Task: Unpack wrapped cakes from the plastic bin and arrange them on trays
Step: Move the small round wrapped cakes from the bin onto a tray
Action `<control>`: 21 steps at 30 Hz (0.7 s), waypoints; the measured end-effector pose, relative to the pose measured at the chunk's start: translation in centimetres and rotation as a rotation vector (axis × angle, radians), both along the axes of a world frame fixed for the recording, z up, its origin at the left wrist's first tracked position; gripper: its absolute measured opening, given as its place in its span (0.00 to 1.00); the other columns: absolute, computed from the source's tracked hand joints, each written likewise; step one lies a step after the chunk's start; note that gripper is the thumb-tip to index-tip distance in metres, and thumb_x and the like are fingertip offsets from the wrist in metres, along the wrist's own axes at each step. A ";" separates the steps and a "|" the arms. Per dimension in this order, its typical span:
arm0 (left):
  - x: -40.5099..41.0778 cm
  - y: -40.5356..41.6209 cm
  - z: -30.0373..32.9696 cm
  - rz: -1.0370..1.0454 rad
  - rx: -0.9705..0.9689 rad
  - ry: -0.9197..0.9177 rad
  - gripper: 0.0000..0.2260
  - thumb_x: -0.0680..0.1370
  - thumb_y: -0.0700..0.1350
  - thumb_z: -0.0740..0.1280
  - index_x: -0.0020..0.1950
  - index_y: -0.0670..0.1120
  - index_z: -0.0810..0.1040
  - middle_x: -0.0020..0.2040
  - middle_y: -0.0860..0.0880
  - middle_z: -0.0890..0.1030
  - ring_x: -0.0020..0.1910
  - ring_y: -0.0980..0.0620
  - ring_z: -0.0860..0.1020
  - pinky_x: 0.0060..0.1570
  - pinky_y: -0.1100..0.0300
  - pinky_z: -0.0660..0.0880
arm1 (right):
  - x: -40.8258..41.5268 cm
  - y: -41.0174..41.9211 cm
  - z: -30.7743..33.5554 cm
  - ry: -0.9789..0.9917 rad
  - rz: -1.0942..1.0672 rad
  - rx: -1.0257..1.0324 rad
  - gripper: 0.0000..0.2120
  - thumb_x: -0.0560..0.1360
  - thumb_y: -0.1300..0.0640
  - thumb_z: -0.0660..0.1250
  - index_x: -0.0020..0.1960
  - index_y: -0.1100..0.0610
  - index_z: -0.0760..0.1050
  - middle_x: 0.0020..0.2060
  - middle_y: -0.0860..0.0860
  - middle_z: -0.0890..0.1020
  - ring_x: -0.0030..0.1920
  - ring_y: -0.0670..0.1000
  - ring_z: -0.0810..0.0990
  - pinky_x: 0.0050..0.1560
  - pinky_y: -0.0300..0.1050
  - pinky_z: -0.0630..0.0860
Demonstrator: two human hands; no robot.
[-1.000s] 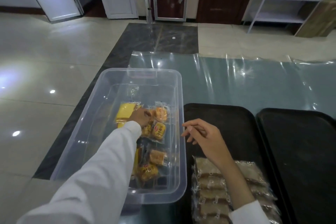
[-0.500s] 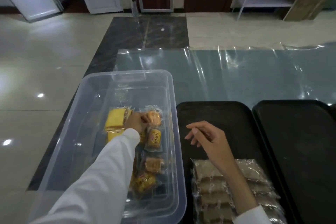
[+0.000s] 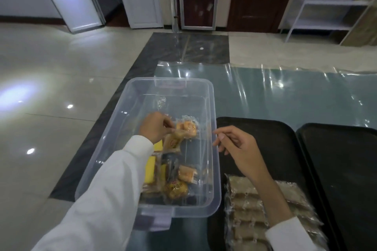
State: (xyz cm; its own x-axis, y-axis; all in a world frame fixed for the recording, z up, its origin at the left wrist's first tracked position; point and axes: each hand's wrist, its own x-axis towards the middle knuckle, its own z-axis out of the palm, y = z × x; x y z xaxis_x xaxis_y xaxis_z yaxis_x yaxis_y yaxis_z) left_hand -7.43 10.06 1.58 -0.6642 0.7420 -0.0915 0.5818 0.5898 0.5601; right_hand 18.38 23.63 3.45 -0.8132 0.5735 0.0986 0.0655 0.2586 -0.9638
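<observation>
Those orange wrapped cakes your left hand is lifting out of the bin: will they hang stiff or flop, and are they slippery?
Likely floppy: the wrapped cakes dangle from the left hand, pinched by crinkled film. Probably slippery, since that film looks glossy. Probably light, as fingertips alone hold them.

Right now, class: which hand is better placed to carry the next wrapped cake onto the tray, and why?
Left. The left hand already pinches an orange wrapped cake inside the plastic bin. The right hand hovers empty by the bin's rim, over the near tray.
</observation>
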 end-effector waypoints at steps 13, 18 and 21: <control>1.6 -9.8 0.2 0.231 0.427 0.106 0.04 0.77 0.44 0.75 0.46 0.52 0.83 0.43 0.56 0.83 0.44 0.56 0.81 0.49 0.55 0.81 | -7.8 -3.6 2.6 -0.379 0.324 0.501 0.08 0.82 0.54 0.67 0.58 0.48 0.82 0.48 0.41 0.83 0.47 0.41 0.82 0.53 0.43 0.80; 1.3 -10.3 -0.4 0.307 0.500 0.113 0.02 0.78 0.42 0.74 0.48 0.49 0.83 0.44 0.55 0.84 0.45 0.57 0.82 0.50 0.57 0.82 | -13.3 -3.1 1.9 -0.684 0.539 0.612 0.12 0.83 0.55 0.66 0.64 0.52 0.81 0.53 0.46 0.79 0.53 0.48 0.79 0.57 0.46 0.76; 1.2 -10.8 -0.3 0.405 0.520 0.102 0.03 0.78 0.41 0.74 0.48 0.49 0.83 0.43 0.57 0.83 0.44 0.60 0.81 0.48 0.67 0.78 | -16.8 -2.0 0.1 -0.825 0.560 0.577 0.12 0.81 0.56 0.68 0.63 0.54 0.82 0.54 0.49 0.82 0.50 0.51 0.83 0.54 0.46 0.78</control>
State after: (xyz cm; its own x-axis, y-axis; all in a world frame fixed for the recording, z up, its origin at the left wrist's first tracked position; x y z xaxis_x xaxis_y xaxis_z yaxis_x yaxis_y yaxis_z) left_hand -6.21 -0.71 1.28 -0.8861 0.3623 0.2891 0.4362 0.4410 0.7844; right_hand 1.56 21.63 3.56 -0.8787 0.1543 -0.4517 0.3579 0.8391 -0.4097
